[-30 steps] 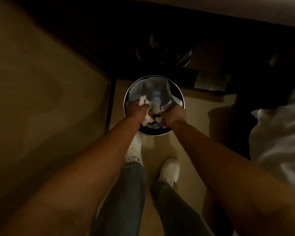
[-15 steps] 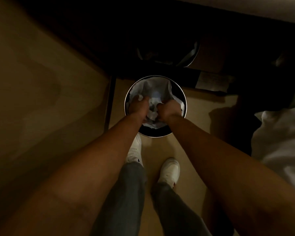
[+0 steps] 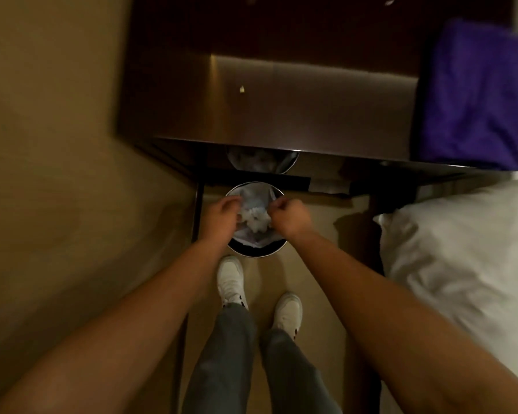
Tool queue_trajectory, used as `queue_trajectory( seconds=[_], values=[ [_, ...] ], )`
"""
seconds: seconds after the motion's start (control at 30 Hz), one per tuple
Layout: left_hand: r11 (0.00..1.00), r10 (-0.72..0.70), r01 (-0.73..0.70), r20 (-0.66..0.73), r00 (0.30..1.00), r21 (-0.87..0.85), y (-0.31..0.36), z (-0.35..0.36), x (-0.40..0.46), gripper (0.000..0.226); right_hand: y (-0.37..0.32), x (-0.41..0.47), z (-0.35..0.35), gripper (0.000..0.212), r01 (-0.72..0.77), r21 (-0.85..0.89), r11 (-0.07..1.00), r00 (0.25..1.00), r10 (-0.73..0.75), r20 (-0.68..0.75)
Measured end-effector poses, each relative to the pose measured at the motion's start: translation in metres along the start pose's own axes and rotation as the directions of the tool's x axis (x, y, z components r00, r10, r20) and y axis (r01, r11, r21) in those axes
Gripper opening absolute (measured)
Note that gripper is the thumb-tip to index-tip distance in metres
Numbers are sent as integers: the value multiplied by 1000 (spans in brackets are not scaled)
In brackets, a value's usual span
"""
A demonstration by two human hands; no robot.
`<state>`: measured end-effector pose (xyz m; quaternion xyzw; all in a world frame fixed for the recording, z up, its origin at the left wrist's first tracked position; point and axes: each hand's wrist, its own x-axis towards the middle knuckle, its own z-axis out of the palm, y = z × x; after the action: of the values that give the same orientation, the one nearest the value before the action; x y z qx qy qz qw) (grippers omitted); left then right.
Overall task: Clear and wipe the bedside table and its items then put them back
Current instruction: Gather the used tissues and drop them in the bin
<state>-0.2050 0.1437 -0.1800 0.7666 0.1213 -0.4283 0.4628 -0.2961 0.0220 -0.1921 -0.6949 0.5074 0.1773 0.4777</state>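
The dark bedside table (image 3: 281, 94) stands far from the person, with a purple cloth (image 3: 476, 97) on its right side. Nearer, on the floor, sits a round trash bin (image 3: 253, 251). Over it, the left hand (image 3: 220, 218) has loosely curled fingers. The right hand (image 3: 290, 215) is curled tight; whether it holds the white tissues (image 3: 254, 219) below, I cannot tell.

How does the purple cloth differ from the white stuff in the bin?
The purple cloth is deep violet; the crumpled paper is white. The cloth lies spread on the right end of the bedside table; the paper sits bunched in the round bin on the floor. No hand touches the cloth; the left hand and right hand are at the paper. Both look soft.
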Motion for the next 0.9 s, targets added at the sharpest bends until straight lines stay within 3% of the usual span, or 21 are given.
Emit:
queue_trajectory(
  seconds=[0.17, 0.27, 0.5, 0.7, 0.9],
  values=[
    [981, 166, -172, 69, 984, 90, 54, -12, -72, 20, -38, -70, -45, 18, 166, 55, 985, 982, -161, -97],
    [940, 289, -306, 125, 949, 151, 78, -14, -101, 20, -48, -105, -70, 5, 267, 81, 960, 957, -254, -140],
    [855, 502, -507, 74, 862, 108, 145, -14, -150, 23, -64, -155, -135, 26, 365, 158, 917, 914, -321, -248],
    [802, 576, -576, 49, 816, 157, 189, -9, -172, 18, -82, -162, -181, 28, 421, 154, 894, 877, -358, -320],
    [740, 631, -626, 68, 773, 246, 245, -5, -164, 31, -122, -152, -210, 36, 475, 105, 873, 845, -420, -330]
  ],
)
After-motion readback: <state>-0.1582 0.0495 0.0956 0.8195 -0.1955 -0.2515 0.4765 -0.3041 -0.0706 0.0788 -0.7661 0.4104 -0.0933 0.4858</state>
